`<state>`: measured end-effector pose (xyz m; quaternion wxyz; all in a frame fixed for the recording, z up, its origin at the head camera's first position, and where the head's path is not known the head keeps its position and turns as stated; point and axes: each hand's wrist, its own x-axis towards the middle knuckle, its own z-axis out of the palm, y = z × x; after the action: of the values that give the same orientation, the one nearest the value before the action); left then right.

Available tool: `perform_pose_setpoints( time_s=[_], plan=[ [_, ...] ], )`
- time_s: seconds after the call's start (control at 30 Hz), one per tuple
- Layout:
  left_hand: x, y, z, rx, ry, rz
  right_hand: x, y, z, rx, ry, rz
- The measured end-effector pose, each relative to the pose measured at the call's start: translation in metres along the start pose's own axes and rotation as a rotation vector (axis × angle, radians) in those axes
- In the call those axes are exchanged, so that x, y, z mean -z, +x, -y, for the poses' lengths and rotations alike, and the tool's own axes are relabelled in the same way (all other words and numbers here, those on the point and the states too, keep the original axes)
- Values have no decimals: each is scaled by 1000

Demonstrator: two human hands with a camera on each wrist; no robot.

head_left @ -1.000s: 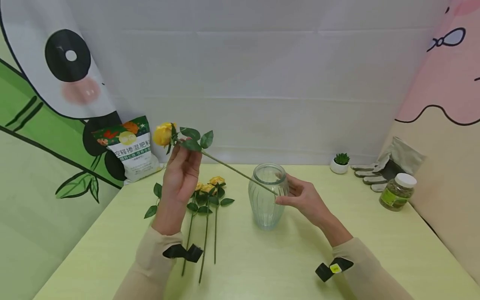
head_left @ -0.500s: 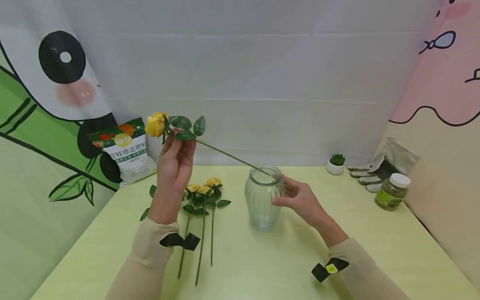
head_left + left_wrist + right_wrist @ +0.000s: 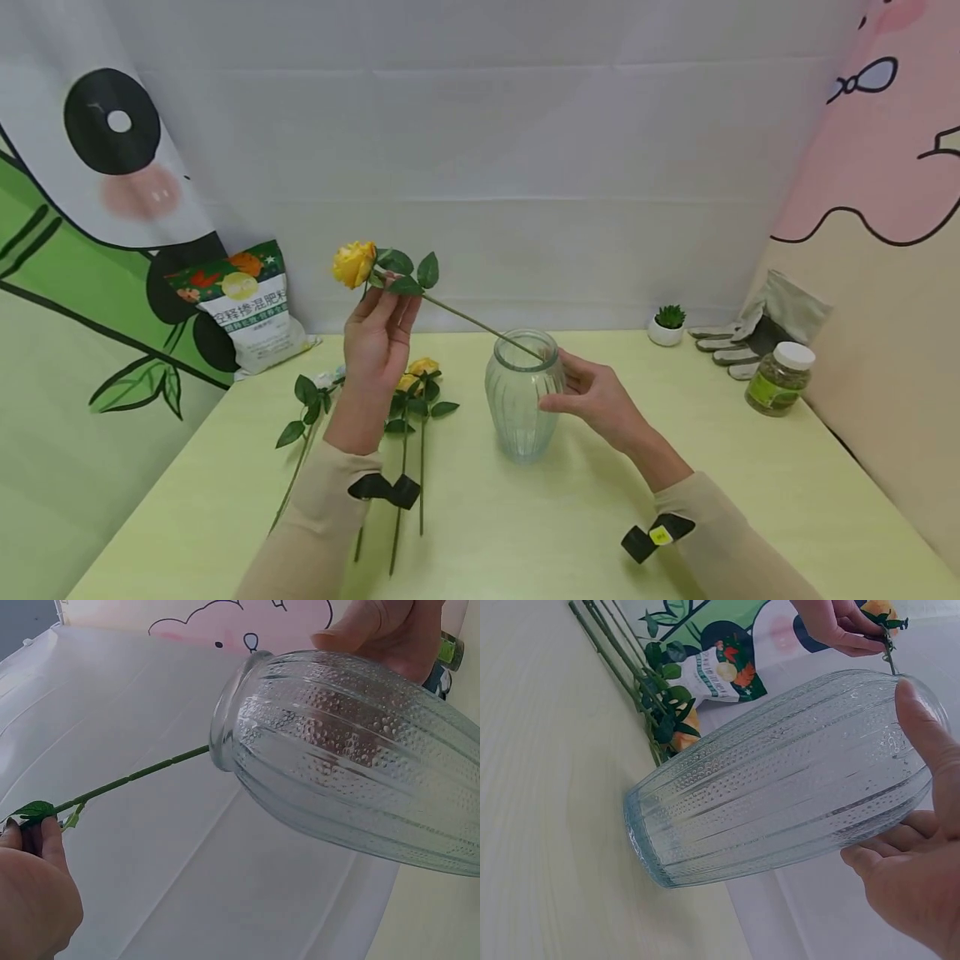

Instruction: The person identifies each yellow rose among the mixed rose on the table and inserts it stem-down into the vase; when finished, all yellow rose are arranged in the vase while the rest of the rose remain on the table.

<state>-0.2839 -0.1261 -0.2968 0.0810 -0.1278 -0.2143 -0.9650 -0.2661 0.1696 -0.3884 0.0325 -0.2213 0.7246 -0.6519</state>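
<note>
My left hand (image 3: 377,346) pinches a yellow rose (image 3: 354,264) by its stem, just below the bloom and beside the green leaves. The rose slants down to the right, and its stem (image 3: 142,774) reaches the mouth of a ribbed clear glass vase (image 3: 521,417), with the lower tip just inside the rim. The vase stands upright on the table. My right hand (image 3: 603,404) holds the vase's right side, thumb (image 3: 922,724) on the near face and fingers behind. Several more yellow roses (image 3: 423,367) lie on the table left of the vase, partly hidden by my left forearm.
A pale flower (image 3: 326,379) with green leaves lies further left. A fertilizer bag (image 3: 258,312) leans at the back left. Back right are a small potted succulent (image 3: 666,325), grey gloves (image 3: 772,321) and a white-lidded jar (image 3: 780,379). A white sheet (image 3: 487,167) hangs behind the table.
My left hand rose slightly with the rose, then shifted right and a little lower. The stem's tip went from in front of the vase into its mouth. My right hand keeps its hold.
</note>
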Motion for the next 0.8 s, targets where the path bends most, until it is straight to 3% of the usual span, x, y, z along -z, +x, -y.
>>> perform_pose_setpoints(
  time_s=[0.37,0.67,0.8],
  plan=[
    [-7,0,21,-41,117,87,0,0,-1,-9,-2,-1],
    [-7,-3,36,-47,210,43,1,0,-1,2,-15,4],
    [-5,-4,42,-46,242,55,0,-1,0,2,-12,8]
  ],
)
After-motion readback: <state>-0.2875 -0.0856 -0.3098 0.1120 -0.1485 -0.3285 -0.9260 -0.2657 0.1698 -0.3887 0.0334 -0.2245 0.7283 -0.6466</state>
